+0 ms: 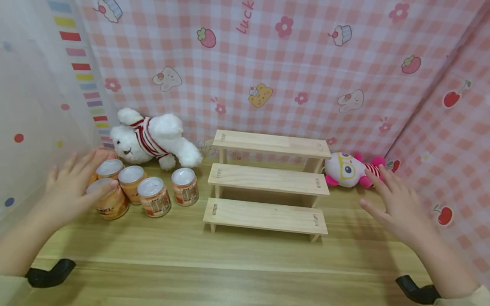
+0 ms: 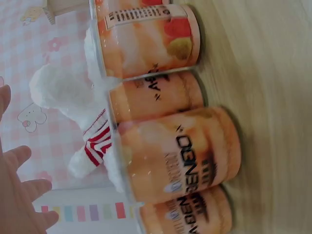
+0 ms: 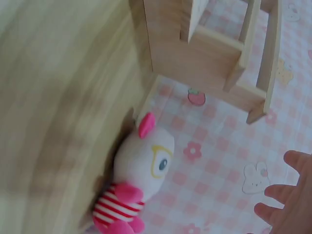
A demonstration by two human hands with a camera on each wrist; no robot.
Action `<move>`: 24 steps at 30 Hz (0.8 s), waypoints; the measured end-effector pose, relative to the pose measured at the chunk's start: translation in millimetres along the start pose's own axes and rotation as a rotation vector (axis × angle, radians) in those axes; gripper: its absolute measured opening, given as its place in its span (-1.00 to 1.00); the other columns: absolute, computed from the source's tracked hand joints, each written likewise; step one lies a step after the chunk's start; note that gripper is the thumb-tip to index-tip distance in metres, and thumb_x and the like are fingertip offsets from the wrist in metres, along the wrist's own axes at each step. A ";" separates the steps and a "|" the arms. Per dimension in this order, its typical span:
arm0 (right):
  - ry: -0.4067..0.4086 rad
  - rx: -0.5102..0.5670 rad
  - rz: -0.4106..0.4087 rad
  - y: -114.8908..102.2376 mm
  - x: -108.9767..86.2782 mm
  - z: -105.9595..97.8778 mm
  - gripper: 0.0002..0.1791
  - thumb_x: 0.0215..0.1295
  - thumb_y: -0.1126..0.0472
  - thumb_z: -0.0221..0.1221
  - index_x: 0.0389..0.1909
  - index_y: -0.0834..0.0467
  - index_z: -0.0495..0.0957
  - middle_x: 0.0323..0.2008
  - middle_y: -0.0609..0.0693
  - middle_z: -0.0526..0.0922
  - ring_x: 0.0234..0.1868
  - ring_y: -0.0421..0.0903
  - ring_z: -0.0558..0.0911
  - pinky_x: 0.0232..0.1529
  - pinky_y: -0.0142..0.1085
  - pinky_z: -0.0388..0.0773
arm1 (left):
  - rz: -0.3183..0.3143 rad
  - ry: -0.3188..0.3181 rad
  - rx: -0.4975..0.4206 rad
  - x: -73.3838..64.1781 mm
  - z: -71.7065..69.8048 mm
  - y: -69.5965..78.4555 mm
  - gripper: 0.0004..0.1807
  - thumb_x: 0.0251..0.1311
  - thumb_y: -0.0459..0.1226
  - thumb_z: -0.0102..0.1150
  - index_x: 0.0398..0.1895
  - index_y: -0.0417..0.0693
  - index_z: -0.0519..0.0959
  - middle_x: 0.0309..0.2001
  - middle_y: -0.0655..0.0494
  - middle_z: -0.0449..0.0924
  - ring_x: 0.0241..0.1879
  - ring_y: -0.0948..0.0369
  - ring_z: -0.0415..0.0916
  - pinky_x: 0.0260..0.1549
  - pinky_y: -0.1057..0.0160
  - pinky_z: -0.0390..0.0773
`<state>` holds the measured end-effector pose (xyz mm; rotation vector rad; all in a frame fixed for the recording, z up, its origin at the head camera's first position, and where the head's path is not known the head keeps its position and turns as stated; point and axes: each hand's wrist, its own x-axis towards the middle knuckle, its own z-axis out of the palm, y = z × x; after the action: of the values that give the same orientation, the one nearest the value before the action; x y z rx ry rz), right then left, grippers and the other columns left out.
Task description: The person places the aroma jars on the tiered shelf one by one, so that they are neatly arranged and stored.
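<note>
Your left hand (image 1: 72, 190) and right hand (image 1: 402, 207) hold nothing, fingers stretched. Orange cans (image 1: 154, 200) stand upright on the bench (image 1: 245, 272), close under your left, far from your right (wooden steps (image 1: 268, 180) sit between).

four orange-labelled cans (image 2: 180, 151) stand upright in a row on a wood-grain tabletop (image 2: 273, 146), their sides printed with dark lettering; the topmost in view bears a block of small print and a red-and-green patch. the left hand (image 2: 17, 195) is apart from them, fingers spread. behind the cans is a white plush toy (image 2: 63, 92) in a red-striped top, before a pink checked cloth (image 2: 29, 78).
</note>
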<state>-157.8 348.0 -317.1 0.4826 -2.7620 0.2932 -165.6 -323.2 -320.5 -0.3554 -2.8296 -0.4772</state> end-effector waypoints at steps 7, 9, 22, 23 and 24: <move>0.094 0.104 -0.048 -13.6 -11.0 21.2 -0.21 0.26 0.01 0.22 0.43 0.17 0.16 0.36 0.36 0.14 0.33 0.36 0.12 0.26 0.32 -0.12 | 0.003 0.145 -0.120 -8.7 16.4 1.6 -0.21 0.29 -0.07 0.11 0.51 0.00 0.02 0.48 -0.21 -0.16 0.41 -0.28 -0.37 0.17 -0.40 -0.54; 0.118 0.130 -0.067 -16.9 -14.2 27.7 -0.21 0.24 0.04 0.25 0.42 0.17 0.18 0.34 0.35 0.17 0.31 0.36 0.15 0.28 0.27 -0.07 | 0.019 0.203 -0.154 -10.4 22.9 -1.0 -0.20 0.24 -0.10 0.16 0.49 -0.07 0.08 0.44 -0.29 -0.05 0.39 -0.31 -0.26 0.21 -0.39 -0.43; 0.119 0.311 -0.040 -33.1 -27.9 67.2 -0.18 0.12 0.19 0.36 0.40 0.15 0.23 0.33 0.30 0.24 0.24 0.39 0.25 0.12 0.34 0.15 | -0.097 0.324 -0.374 -25.4 55.4 -15.3 -0.16 0.18 -0.26 0.27 0.41 -0.41 0.06 0.30 -0.53 0.09 0.29 -0.40 -0.02 0.22 -0.35 -0.08; 0.113 0.330 -0.037 -34.0 -28.3 69.7 -0.18 0.12 0.19 0.36 0.40 0.14 0.23 0.33 0.29 0.24 0.25 0.38 0.24 0.12 0.34 0.15 | -0.115 0.322 -0.391 -26.6 57.4 -16.2 -0.14 0.19 -0.26 0.27 0.42 -0.40 0.03 0.31 -0.52 0.07 0.30 -0.38 -0.03 0.24 -0.33 -0.09; 0.109 0.351 -0.035 -34.9 -28.8 72.1 -0.19 0.12 0.19 0.36 0.40 0.14 0.23 0.32 0.28 0.25 0.25 0.37 0.24 0.12 0.34 0.14 | -0.130 0.321 -0.403 -27.8 59.2 -16.9 -0.14 0.20 -0.26 0.26 0.43 -0.38 0.01 0.32 -0.52 0.05 0.31 -0.38 -0.04 0.24 -0.32 -0.10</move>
<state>-139.5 306.0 -388.8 0.5793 -2.5995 0.7796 -156.2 -323.5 -387.4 -0.1479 -2.4426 -1.0368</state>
